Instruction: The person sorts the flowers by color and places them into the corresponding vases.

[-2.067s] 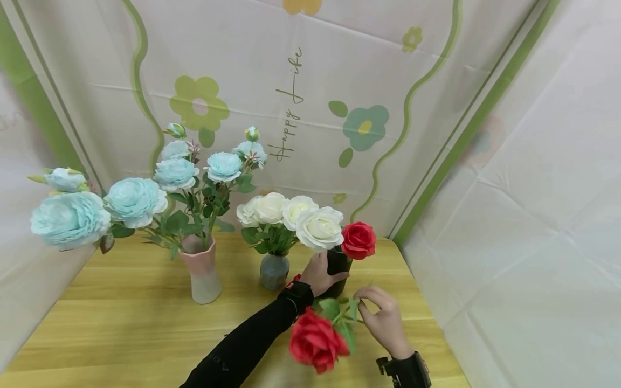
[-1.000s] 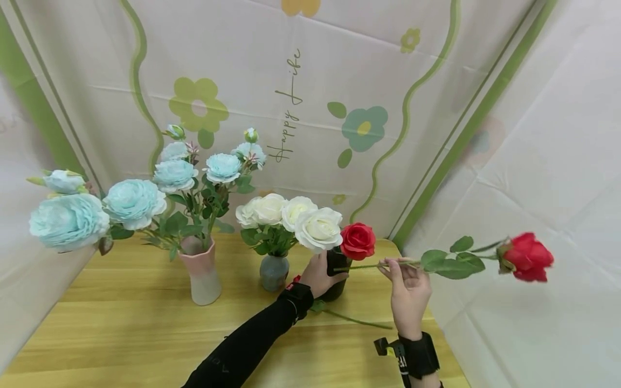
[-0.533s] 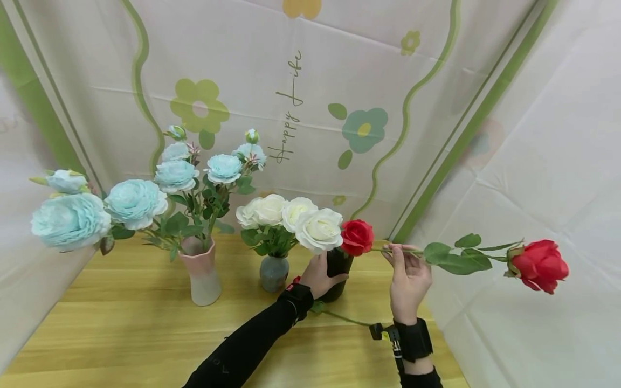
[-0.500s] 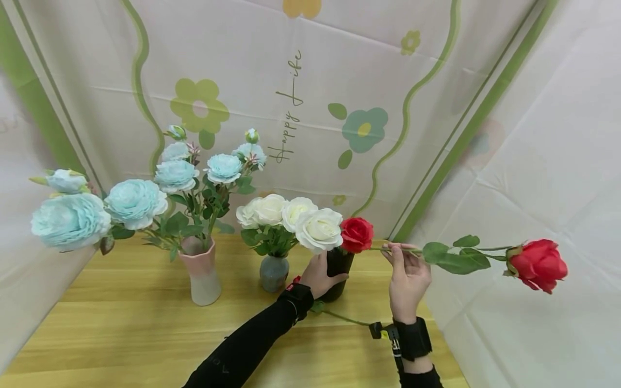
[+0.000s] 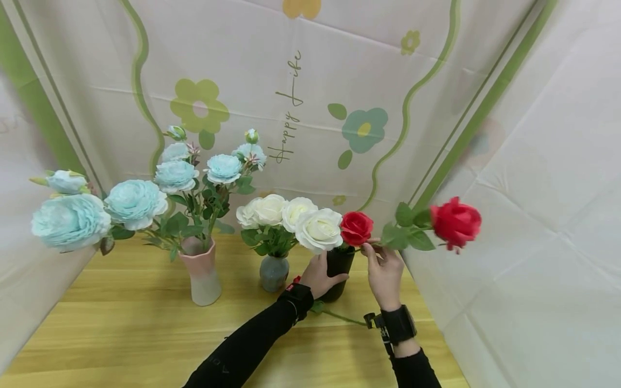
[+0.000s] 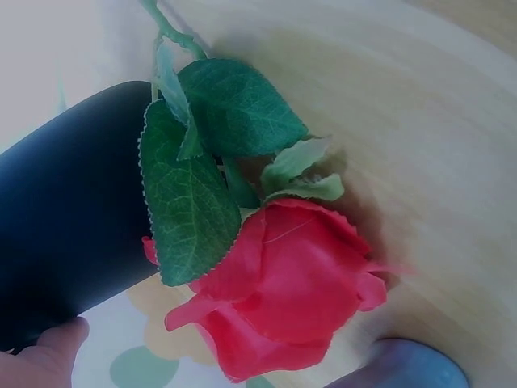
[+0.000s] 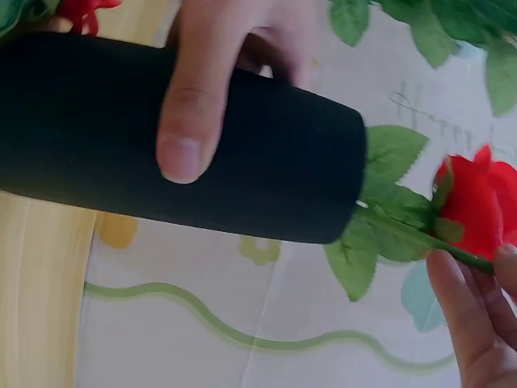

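Note:
My left hand point(image 5: 320, 277) grips the side of a black vase point(image 5: 342, 263), its thumb across the front. One red rose point(image 5: 356, 228) stands in that vase. My right hand point(image 5: 385, 272) pinches the stem point(image 7: 452, 249) of a second red rose point(image 5: 456, 222), whose bloom points out to the right. The end of this stem reaches the vase's mouth; I cannot tell whether it is inside. A third red rose point(image 6: 275, 291) lies on the table beside the vase. In the head view mainly its green stem point(image 5: 344, 318) shows, the bloom mostly hidden behind my left wrist.
White roses point(image 5: 317, 229) fill a small grey-blue vase point(image 5: 274, 272) just left of the black one. Farther left, a pink and white vase point(image 5: 204, 277) holds pale blue flowers point(image 5: 136, 202) that spread wide. A printed curtain point(image 5: 310, 108) closes off the wooden table point(image 5: 121, 334) behind.
My right hand has swung the rose from head-down near the table out to the right, then brought its stem leftward to the black vase's mouth. My left hand has stayed on the vase.

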